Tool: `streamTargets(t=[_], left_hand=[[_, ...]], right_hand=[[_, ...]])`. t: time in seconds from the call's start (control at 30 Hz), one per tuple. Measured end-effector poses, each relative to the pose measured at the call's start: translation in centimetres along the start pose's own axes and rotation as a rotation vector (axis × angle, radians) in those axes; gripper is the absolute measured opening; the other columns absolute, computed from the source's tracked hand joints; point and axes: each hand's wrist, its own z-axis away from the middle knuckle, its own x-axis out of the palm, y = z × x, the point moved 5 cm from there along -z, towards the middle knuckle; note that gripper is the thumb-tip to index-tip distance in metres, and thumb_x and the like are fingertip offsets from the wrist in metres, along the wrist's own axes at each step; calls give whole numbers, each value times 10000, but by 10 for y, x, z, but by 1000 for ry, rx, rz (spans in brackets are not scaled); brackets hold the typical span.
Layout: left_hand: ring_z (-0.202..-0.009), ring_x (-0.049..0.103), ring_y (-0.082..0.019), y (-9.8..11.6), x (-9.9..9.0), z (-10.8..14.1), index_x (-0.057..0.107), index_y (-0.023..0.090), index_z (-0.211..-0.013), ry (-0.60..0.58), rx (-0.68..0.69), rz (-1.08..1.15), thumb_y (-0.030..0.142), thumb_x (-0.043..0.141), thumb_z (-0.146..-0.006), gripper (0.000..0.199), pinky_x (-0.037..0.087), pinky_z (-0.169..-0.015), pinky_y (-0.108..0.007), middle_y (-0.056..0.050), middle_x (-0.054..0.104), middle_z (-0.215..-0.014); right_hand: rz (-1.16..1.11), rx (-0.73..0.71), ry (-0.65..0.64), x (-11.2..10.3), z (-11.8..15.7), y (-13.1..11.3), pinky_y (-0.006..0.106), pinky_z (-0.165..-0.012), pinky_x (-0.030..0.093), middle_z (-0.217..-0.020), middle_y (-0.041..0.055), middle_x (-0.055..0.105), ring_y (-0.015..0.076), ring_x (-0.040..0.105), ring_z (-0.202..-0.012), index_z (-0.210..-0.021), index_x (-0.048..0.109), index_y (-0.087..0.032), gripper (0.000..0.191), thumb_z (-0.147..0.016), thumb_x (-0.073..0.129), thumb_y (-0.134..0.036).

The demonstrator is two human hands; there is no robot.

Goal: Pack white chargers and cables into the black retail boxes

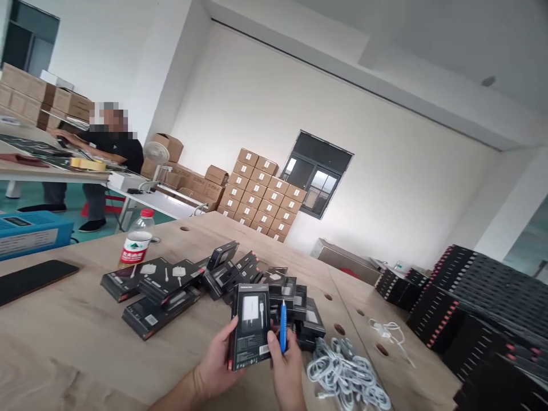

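A black retail box (252, 319) stands nearly upright over the table, its front showing a white charger and cable. My left hand (217, 357) grips its left edge and lower side. At its lower right corner is my right hand (286, 365), closed around a blue pen (283, 326) that points up, with the thumb against the box. Behind the held box lies a loose pile of similar black boxes (233, 271). More of them (160, 311) are stacked to the left. Bundled white cables (345, 374) lie to the right of my right hand.
A red-capped bottle (136, 240) and a dark flat slab (36, 279) are at the left. Tall stacks of black boxes (483, 308) rise at the right, near a loose white cable (390, 331). Beyond, a person (115, 142) sits at another table; cartons (261, 197) line the wall.
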Motion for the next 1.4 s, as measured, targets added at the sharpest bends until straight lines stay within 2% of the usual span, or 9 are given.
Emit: streamTargets(t=[0.07, 0.13, 0.23, 0.43, 0.6, 1.0, 1.2, 1.3, 1.4], left_hand=[[-1129, 678, -307, 14, -15, -4, 702, 146, -1154, 66, 34, 72, 515, 583, -868, 482, 503, -997, -432, -127, 770, -1077], [-1150, 668, -307, 22, -24, -7, 696, 142, -1162, 85, 29, 85, 541, 538, -896, 505, 489, -1017, -455, -138, 753, -1135], [-1158, 661, -319, 23, -31, -12, 687, 140, -1178, 83, 13, 17, 566, 520, -897, 538, 478, -1029, -478, -143, 748, -1141], [-1141, 660, -337, 20, -29, -13, 682, 104, -1161, 142, -36, -38, 710, 488, -866, 701, 480, -1032, -488, -158, 746, -1108], [-1158, 646, -360, 23, -19, -12, 670, 100, -1211, 38, -22, -149, 739, 417, -873, 766, 477, -1028, -518, -169, 737, -1134], [-1184, 636, -365, 25, -32, -17, 691, 113, -1168, 84, -7, -139, 691, 443, -893, 686, 419, -1088, -551, -164, 758, -1073], [-1141, 662, -349, 22, -25, -16, 666, 101, -1208, 91, -22, -107, 658, 436, -915, 670, 453, -1062, -523, -158, 760, -1065], [-1089, 689, -329, 15, -21, -15, 667, 101, -1193, 104, -90, -118, 669, 466, -906, 668, 503, -1006, -474, -146, 768, -1032], [-1007, 721, -310, 2, -20, -14, 681, 89, -1151, 126, -249, -165, 650, 538, -889, 635, 543, -933, -413, -139, 776, -974]], right_hand=[[184, -131, 42, -5, -4, 13, 325, -756, 529, -873, 50, 698, 223, 654, -821, -932, 669, -218, 411, -891, 576, -616], [317, -195, 58, -15, 0, 28, 306, -714, 519, -793, 41, 673, 209, 634, -749, -848, 658, -224, 380, -907, 566, -588], [425, -224, -42, -24, 13, 42, 266, -624, 488, -731, 18, 645, 180, 608, -667, -809, 631, -230, 320, -929, 572, -521], [471, -283, -169, -28, 17, 22, 258, -631, 467, -772, 11, 614, 164, 593, -694, -804, 554, -229, 281, -978, 511, -445], [575, -304, -237, -22, 21, 15, 261, -620, 457, -787, 1, 578, 163, 594, -692, -837, 564, -232, 165, -954, 524, -341], [625, -265, -285, -16, 21, 18, 275, -643, 469, -838, 4, 575, 170, 601, -726, -860, 573, -235, 157, -962, 532, -346], [624, -286, -270, -18, 21, 19, 271, -635, 474, -827, 7, 573, 173, 597, -722, -880, 598, -232, 174, -969, 533, -367], [638, -315, -238, -19, 20, 18, 282, -676, 493, -854, 21, 581, 183, 611, -757, -903, 600, -229, 180, -979, 518, -370], [683, -357, -158, -23, 18, 13, 295, -709, 499, -880, 42, 595, 199, 622, -802, -916, 599, -222, 196, -992, 503, -374]])
